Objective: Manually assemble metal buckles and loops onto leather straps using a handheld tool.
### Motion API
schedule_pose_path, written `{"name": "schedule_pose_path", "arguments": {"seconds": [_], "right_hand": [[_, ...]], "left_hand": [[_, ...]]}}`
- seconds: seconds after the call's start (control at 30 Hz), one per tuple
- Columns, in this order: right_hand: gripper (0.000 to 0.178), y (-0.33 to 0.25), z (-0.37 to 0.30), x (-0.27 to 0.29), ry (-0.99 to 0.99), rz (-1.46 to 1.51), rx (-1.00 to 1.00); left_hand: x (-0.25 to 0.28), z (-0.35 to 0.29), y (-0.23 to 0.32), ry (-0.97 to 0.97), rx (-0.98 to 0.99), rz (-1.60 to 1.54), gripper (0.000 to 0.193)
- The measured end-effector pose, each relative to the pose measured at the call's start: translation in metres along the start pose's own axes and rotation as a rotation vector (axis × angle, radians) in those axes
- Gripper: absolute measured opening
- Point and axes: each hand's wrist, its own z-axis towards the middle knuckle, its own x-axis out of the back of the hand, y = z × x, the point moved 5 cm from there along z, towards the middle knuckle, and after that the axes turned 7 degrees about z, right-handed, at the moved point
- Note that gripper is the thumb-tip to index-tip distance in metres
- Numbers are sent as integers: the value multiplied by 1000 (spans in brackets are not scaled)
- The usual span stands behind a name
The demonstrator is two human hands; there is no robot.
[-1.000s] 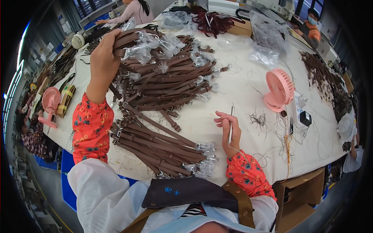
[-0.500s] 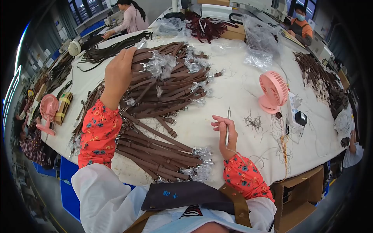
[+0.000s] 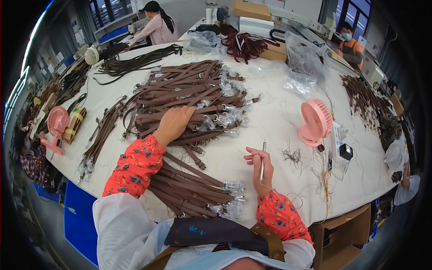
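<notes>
Big strap pile (image 3: 175, 94) is the landmark: brown straps heaped on the pale counter (image 3: 265, 135), many of its metal fittings wrapped in clear plastic (image 3: 236, 112) along the right side.

Left hand (image 3: 175, 123): palm down on the pile's near side, touching the straps, fingers pointing right and slightly curved. Cannot tell whether they grip one.

Right hand (image 3: 266, 170): well to the right of the pile and nearer the wearer. Gripping a slim, pen-shaped metal tool (image 3: 263, 150), tip up; a thin cord trails from its lower end past the wrist.

Just nearside of the pile: second strap bundle (image 3: 189, 186), plastic-wrapped ends to the right. Left of it: narrow strap bundle (image 3: 105, 128), partly bagged at its near end. Beyond it: black straps (image 3: 135, 60) to the left, dark red straps (image 3: 245, 45) to the right.

Well right of the pile: loose dark thread (image 3: 291, 155), then a pink fan (image 3: 316, 119). Beyond its right side, crumpled clear plastic bags (image 3: 299, 83). On its far side, well apart, a seated person in pink (image 3: 157, 29).
</notes>
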Motion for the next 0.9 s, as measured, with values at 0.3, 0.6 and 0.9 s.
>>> {"name": "schedule_pose_path", "arguments": {"seconds": [0.3, 0.6, 0.9], "right_hand": [[21, -2, -7, -3, -32, -11, -11], [21, 7, -7, -4, -60, -45, -77], [14, 6, -17, -30, -453, -143, -70]], "left_hand": [[-1, -20, 0, -241, 108, -317, 63], [67, -32, 24, -225, 19, -461, 70], [122, -123, 91, -735, -225, -596, 122]]}}
